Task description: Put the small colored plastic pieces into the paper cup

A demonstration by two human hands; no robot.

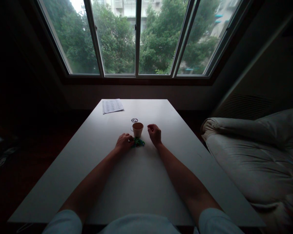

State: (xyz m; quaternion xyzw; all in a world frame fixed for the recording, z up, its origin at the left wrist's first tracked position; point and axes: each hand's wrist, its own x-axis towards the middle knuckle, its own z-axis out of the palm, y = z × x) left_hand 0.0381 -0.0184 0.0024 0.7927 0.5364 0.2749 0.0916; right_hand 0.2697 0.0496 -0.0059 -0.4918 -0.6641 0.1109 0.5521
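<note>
A brown paper cup [138, 131] stands upright at the middle of the table, its mouth facing up. Right in front of its base lies a small heap of shiny green pieces [139, 142], too small and dark to name exactly. My left hand [124, 142] rests at the left edge of this heap, thumb and fingers curled together against the green pieces. To the right of the cup and apart from it, my right hand [154, 134] is raised slightly with its fingers pinched together; whatever may be between them is too small to see.
The white table [146, 182] reaches toward a window [136, 39]. Printed papers [112, 106] lie at its far left corner. Behind the cup is a small round item with dark markings [134, 120]. A pale padded sofa [246, 156] stands along the right.
</note>
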